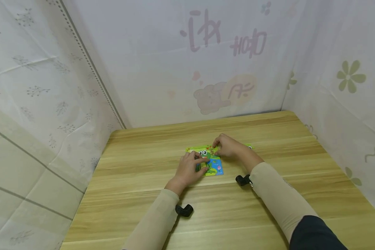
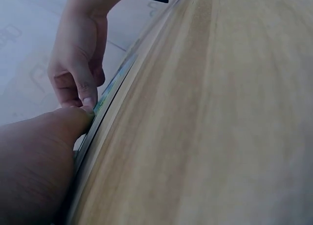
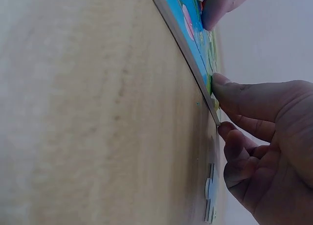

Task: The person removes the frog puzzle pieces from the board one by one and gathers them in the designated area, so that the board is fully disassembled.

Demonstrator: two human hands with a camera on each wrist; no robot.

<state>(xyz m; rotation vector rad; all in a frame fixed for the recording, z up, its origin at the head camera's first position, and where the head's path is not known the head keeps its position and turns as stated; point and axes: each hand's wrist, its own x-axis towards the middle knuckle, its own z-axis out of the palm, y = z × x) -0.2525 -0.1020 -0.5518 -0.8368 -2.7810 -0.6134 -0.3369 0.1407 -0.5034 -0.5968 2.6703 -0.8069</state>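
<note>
A flat, thin picture puzzle board (image 1: 219, 167) lies on the wooden table, printed with a green frog, blue water and flowers. My left hand (image 1: 187, 167) rests over its left side, index finger and thumb stretched across the frog. At the upper right corner my right hand (image 1: 226, 146) grips the board. In the right wrist view, the right thumb (image 3: 234, 94) presses on the printed face while curled fingertips meet the corner edge. The left wrist view has both hands close together at the board's edge. Part of the frog is hidden under the left fingers.
A second green piece (image 1: 250, 146) with a printed eye lies partly behind the right wrist; the right wrist view shows it as a flat piece (image 3: 209, 193). Patterned cloth (image 1: 156, 69) hangs behind and beside the wooden table (image 1: 137, 173). Each sleeve carries a black wrist camera (image 1: 184, 210).
</note>
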